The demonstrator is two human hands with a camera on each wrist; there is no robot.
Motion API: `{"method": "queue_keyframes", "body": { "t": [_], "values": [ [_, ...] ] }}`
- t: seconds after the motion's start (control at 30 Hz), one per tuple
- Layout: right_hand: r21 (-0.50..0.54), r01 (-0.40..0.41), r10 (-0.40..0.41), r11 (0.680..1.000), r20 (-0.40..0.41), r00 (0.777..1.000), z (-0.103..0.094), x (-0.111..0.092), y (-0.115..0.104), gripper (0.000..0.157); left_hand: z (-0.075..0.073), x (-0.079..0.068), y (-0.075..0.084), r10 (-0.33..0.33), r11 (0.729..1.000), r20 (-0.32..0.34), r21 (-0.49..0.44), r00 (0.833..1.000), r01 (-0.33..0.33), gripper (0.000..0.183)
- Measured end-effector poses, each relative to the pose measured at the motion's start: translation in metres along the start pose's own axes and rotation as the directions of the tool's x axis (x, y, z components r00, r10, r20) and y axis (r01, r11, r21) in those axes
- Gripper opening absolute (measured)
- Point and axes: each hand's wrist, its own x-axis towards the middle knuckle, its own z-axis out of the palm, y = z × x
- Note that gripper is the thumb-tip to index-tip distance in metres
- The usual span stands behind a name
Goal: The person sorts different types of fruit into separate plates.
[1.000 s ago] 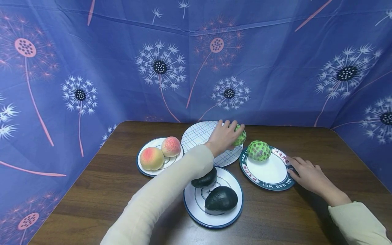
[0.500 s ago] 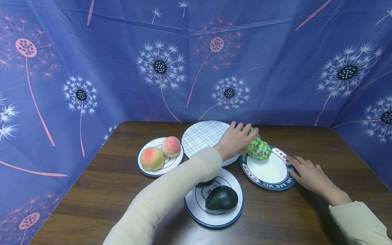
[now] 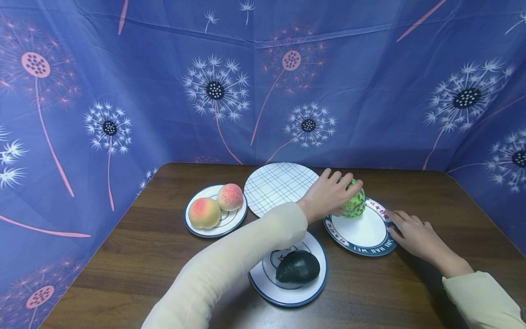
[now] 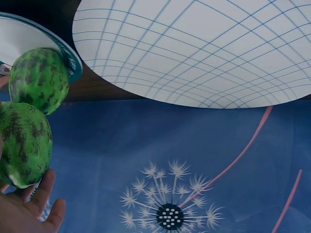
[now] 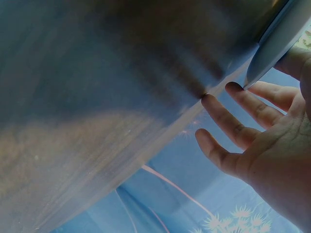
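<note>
My left hand (image 3: 330, 194) reaches over the table to the plate with the green lettered rim (image 3: 365, 250) and grips a mottled green fruit (image 4: 24, 145). A second fruit of that kind (image 4: 39, 80) lies on the plate and touches the held one in the left wrist view; in the head view the pair overlap beside my fingers. At the plate's right side rests my right hand (image 3: 415, 235), its fingers (image 5: 231, 126) fairly straight and its thumb at the rim (image 5: 279, 36).
A small plate (image 3: 190, 225) with two peaches (image 3: 204, 213) stands left. Behind my left arm lies a checked round plate (image 3: 271, 183). A blue-edged plate (image 3: 287, 294) bears a dark avocado (image 3: 297, 266); my sleeve covers part of it. Patterned cloth (image 3: 263, 91) hangs behind the table.
My left hand has carried its green fruit rightward from the checked plate to the fruit on the lettered plate. My left sleeve now hides the second avocado. The right hand stays put.
</note>
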Motion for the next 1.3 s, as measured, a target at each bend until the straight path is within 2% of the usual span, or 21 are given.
{"method": "queue_keyframes", "body": {
  "t": [0.6, 0.77, 1.03, 1.3],
  "values": [
    [0.001, 0.007, -0.007, 1.000, -0.016, 1.000, 0.000, 0.000, 0.000, 0.056, -0.012, 0.004, 0.020, 0.107, 0.994, -0.046, 0.042, 0.993, -0.106, 0.082],
    [-0.010, 0.022, -0.022, 1.000, -0.034, 0.999, 0.001, 0.001, -0.001, 0.055, -0.013, 0.004, 0.026, 0.142, 0.990, -0.021, 0.026, 0.990, -0.142, 0.083],
    [-0.029, 0.045, -0.046, 0.999, -0.066, 0.997, 0.001, -0.001, -0.001, 0.053, -0.016, 0.002, 0.038, 0.190, 0.980, 0.016, 0.050, 0.982, -0.191, 0.086],
    [-0.025, 0.038, -0.039, 0.999, -0.059, 0.997, 0.002, -0.001, -0.002, 0.052, -0.011, 0.003, 0.048, 0.228, 0.970, 0.066, 0.069, 0.971, -0.232, 0.083]
  ]
}}
